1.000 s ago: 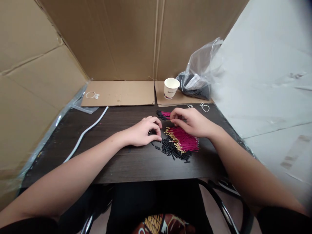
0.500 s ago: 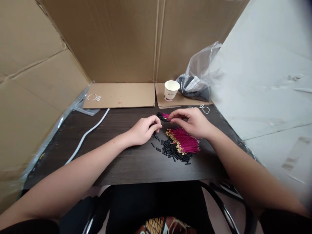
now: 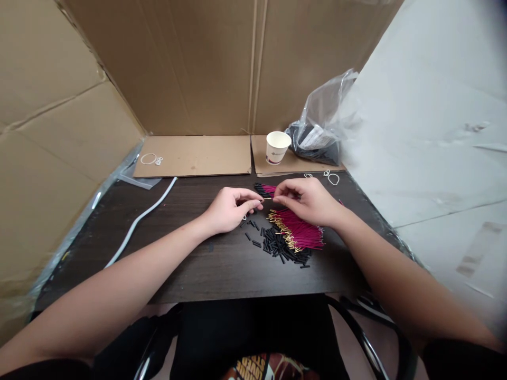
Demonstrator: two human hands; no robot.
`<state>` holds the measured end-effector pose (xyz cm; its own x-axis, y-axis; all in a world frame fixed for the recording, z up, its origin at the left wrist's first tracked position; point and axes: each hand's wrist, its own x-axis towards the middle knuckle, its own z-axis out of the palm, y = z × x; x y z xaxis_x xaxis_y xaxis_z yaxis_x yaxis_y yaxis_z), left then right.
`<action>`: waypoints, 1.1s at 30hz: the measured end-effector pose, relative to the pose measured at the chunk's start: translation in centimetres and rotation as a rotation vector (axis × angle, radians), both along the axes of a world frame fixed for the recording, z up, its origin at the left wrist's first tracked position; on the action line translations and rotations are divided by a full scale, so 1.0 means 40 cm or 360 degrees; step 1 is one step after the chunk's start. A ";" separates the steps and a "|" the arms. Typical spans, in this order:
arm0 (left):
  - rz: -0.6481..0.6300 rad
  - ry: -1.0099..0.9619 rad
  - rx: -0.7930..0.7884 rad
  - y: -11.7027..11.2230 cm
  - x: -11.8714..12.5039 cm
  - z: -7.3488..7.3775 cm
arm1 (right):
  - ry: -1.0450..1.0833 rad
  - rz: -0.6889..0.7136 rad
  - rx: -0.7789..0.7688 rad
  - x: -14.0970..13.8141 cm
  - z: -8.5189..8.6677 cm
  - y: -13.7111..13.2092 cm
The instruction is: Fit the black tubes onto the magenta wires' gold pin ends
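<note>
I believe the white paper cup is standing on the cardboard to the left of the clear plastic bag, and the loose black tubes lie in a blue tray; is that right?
Not quite: the head view shows the black tubes lying loose on the dark table, beside the magenta wires, with no tray. The paper cup does stand on cardboard left of the plastic bag.

The shirt (image 3: 253, 365) shows partial lettering "STEVENS"; the paper cup's (image 3: 277, 147) print is unreadable

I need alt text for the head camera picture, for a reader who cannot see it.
Two bare hands meet over a dark table: the right hand holds a thin wire toward the left hand. Below lie pink wires and small black tubes.
</note>
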<state>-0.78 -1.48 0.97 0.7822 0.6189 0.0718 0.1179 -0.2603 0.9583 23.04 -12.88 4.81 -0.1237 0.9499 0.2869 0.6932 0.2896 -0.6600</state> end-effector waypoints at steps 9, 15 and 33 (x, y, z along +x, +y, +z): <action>-0.0017 0.0007 0.0021 0.001 -0.001 -0.006 | -0.0041 0.0031 -0.0015 -0.006 -0.001 -0.001; -0.0031 0.0030 0.0048 -0.002 -0.001 -0.001 | -0.0074 0.0057 0.0014 -0.004 -0.003 0.000; -0.0073 0.0113 0.0328 -0.015 -0.005 0.012 | -0.0254 0.0261 0.0255 -0.013 -0.024 -0.001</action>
<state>-0.98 -2.07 1.43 0.8169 0.5603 0.1371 0.1666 -0.4566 0.8739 22.52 -12.92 3.86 -0.3276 0.8577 0.3962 0.7201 0.4981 -0.4831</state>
